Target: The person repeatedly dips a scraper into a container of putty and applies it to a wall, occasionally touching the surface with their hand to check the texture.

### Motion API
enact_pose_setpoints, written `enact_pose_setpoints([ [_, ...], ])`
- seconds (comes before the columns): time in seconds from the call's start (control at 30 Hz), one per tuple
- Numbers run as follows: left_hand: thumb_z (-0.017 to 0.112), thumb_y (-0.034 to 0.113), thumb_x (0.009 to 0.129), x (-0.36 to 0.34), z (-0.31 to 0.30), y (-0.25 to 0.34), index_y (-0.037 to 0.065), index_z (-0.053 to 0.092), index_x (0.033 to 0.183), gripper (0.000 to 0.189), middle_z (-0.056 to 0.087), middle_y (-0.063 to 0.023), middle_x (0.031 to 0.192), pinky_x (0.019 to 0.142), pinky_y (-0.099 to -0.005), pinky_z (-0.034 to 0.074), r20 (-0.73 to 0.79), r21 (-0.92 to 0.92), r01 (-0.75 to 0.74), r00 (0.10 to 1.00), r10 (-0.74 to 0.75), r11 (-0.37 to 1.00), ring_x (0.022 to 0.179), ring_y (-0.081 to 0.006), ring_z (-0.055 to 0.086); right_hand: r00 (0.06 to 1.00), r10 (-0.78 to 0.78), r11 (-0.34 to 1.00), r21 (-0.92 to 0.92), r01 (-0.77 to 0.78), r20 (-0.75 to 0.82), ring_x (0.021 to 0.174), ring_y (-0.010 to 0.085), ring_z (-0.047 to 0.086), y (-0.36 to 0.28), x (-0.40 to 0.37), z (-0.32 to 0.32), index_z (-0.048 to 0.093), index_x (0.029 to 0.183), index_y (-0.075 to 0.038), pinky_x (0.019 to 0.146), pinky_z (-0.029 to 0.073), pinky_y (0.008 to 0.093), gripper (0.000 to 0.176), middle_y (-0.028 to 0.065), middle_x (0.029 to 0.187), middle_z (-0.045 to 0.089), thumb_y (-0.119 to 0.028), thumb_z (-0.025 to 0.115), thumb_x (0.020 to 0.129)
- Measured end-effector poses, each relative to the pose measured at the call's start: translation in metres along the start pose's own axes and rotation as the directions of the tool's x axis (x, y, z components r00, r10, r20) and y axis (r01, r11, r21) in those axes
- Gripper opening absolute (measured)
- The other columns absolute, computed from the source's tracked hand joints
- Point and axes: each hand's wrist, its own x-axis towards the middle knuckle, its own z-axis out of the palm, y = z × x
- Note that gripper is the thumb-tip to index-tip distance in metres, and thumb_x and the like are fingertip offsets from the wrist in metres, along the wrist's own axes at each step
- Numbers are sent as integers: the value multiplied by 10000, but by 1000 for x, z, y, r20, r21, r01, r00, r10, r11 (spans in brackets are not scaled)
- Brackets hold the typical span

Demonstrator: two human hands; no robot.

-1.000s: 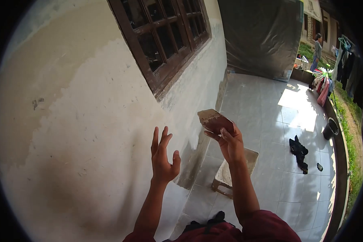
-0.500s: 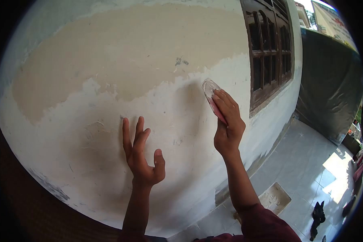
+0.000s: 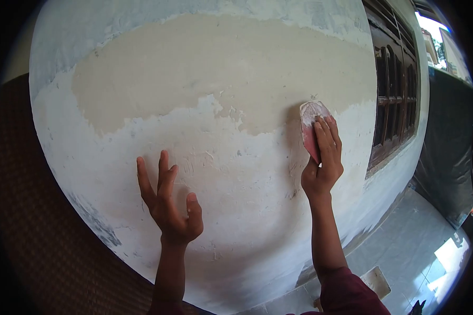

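Red tool (image 3: 309,128) now at tan patch (image 3: 220,63)

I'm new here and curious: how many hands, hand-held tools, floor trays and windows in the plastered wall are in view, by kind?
Hands: 2 (left hand, right hand)
Tools: 1 (flat tool)
Trays: 1 (floor tray)
Windows: 1 (brown-framed window)
Total: 5

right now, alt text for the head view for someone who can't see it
The right hand holds a flat, white-smeared reddish tool before a patchy white and beige wall; the left hand is raised, empty. A brown window is at right.
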Motion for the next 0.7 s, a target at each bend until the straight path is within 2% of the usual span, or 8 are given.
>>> enact_pose_setpoints([
  [0.13,521,213,943,-2,4,-9,-9,480,1382,494,529,-290,1503,1236,-584,171,12,44,2,1000,-3,999,1546,-509,189,1000,12,998,-66,-13,-4,1330,394,587,8,1,1,695,1278,16,1145,454,489,588,177,1310,700,215,519,753],
  [0.3,520,215,945,-3,9,-10,7,466,1410,512,509,-269,1531,1239,-608,129,-1,137,1,1000,-1,991,1549,-502,188,999,-49,989,-139,48,-6,1323,377,593,22,3,9,704,1277,-10,1127,469,482,532,154,1306,704,191,556,806],
  [0.43,512,227,954,-3,10,-9,13,451,1428,524,482,-261,1557,1233,-624,130,4,176,5,1000,-6,984,1549,-506,190,997,-70,987,-148,65,-25,1320,368,596,30,3,14,709,1272,-20,1120,476,476,508,145,1300,707,185,561,831],
  [0.5,489,291,1007,-3,10,-9,12,411,1466,543,437,-254,1587,1223,-606,149,22,227,-1,1000,-5,974,1534,-512,210,997,-73,983,-173,66,-35,1321,360,596,34,5,15,715,1264,-25,1114,481,467,498,133,1297,711,184,564,837],
  [0.7,497,279,1010,-3,11,-8,20,407,1471,536,433,-246,1594,1226,-599,144,20,239,12,1000,-17,971,1542,-502,203,997,-73,982,-175,70,-14,1324,336,596,40,2,18,720,1268,-40,1120,481,448,527,115,1301,712,193,565,822],
])
